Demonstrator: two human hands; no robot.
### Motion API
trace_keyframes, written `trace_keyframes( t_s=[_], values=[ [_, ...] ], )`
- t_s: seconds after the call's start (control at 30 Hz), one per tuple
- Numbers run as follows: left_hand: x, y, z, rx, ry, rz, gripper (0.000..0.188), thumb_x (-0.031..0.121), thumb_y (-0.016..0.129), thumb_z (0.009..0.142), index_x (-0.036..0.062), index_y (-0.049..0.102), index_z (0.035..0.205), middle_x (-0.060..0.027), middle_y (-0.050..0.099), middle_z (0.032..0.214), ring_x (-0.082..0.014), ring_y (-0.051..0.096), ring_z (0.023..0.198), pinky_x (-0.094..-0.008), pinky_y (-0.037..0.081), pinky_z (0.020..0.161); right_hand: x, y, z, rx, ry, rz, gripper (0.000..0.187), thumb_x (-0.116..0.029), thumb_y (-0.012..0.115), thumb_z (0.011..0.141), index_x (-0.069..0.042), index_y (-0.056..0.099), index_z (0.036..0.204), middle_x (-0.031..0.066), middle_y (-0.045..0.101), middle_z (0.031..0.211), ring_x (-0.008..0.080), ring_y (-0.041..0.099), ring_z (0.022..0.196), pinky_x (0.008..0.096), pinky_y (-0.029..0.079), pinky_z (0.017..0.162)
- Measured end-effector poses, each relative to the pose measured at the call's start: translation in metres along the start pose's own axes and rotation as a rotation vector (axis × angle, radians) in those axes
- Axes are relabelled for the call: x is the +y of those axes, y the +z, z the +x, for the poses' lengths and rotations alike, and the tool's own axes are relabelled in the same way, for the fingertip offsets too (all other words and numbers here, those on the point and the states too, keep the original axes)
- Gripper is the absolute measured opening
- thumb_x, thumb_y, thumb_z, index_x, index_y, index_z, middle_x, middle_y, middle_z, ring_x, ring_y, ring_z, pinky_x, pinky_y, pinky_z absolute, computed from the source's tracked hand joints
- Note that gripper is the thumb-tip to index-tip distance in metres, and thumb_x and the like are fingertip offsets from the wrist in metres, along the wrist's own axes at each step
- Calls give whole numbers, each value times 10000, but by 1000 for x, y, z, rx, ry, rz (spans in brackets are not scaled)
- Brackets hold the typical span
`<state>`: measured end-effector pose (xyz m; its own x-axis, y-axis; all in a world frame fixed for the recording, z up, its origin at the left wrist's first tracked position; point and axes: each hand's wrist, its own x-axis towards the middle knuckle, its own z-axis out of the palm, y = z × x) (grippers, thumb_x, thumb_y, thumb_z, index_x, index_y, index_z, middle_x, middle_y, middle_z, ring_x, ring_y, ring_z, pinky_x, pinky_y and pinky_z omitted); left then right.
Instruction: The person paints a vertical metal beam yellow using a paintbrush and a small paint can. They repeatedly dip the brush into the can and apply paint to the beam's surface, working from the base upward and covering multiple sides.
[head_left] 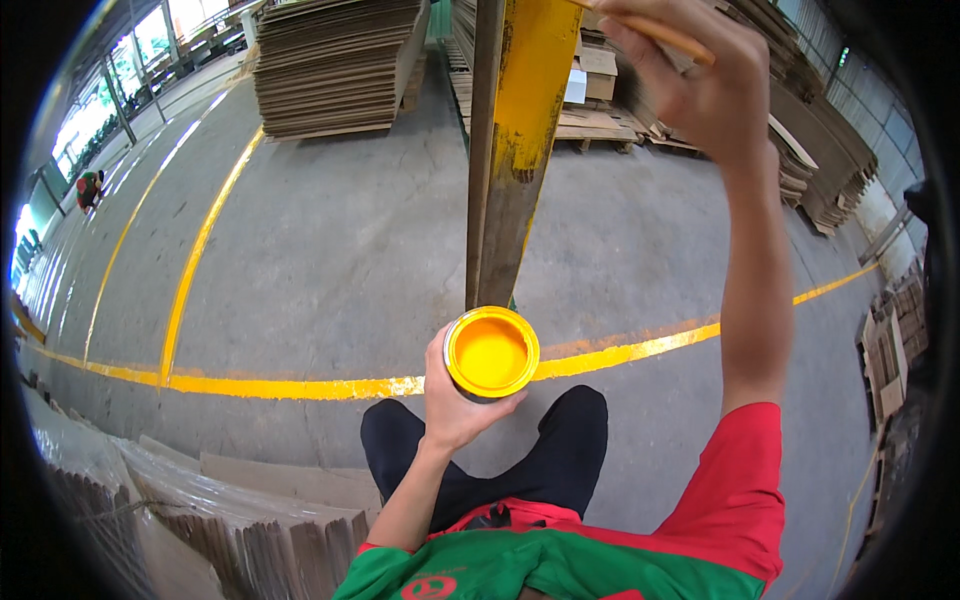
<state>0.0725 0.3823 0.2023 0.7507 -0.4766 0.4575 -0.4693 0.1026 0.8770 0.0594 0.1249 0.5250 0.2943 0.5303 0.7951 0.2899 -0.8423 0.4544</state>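
Note:
My left hand [455, 408] is wrapped round an open paint can [492, 352], held upright in front of my knees. Bright yellow paint fills part of it and coats the rim. Up at the top right, my raised right hand [690, 85] is closed on the wooden handle of a paintbrush [665, 36]; its bristles are cut off by the upper edge. Beside that hand rises a steel post [533, 110]. Yellow paint covers its upper face, with a ragged lower edge, and bare dark metal shows farther down.
Stacks of flat cardboard [335, 70] stand beyond the post on the left, with more cardboard [825, 150] at right. Plastic-wrapped bundles [230, 520] lie close at lower left. A yellow floor line [290, 388] crosses before my feet. Another person [90, 190] is far left.

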Motion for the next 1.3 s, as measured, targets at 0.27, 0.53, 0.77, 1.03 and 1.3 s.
trace_keyframes(
  t_s=[0.27,0.53,0.77,1.03,1.3],
  values=[
    [-6,-5,-15,3,-61,-42,1052,223,1007,605,17,428,1458,-154,550,1394,-304,551,1315,-416,421,1143,-54,71,-112,-170,-28,-1,242,-19,758,827,-75,678,1048,106,744,1169,273,733,1027,360,626,800],
    [-10,-9,-22,17,-37,54,1082,177,998,600,1,393,1479,-145,589,1371,-261,582,1295,-402,443,1139,-66,68,-109,-443,365,527,193,-29,754,863,-47,720,1052,141,760,1002,322,718,925,431,580,772],
    [-11,-8,-23,21,-39,16,1066,181,999,600,-8,409,1468,-142,599,1367,-262,593,1283,-401,448,1134,-22,46,-36,-226,187,189,242,-3,783,877,-79,787,1106,112,793,1081,247,767,962,342,617,841],
    [-13,-11,-25,35,-63,5,1061,223,1009,607,5,420,1462,-154,566,1389,-301,558,1309,-413,425,1139,-3,13,15,115,-50,4,142,1,757,879,-11,753,1020,147,775,938,231,747,772,313,578,640],
    [-18,-12,-24,26,-67,-62,1064,230,1012,603,4,422,1460,-158,565,1382,-305,557,1307,-415,428,1133,-29,58,-47,-106,-112,-37,282,32,751,793,-51,683,1054,134,734,1190,287,727,1011,366,623,808]
  ],
)
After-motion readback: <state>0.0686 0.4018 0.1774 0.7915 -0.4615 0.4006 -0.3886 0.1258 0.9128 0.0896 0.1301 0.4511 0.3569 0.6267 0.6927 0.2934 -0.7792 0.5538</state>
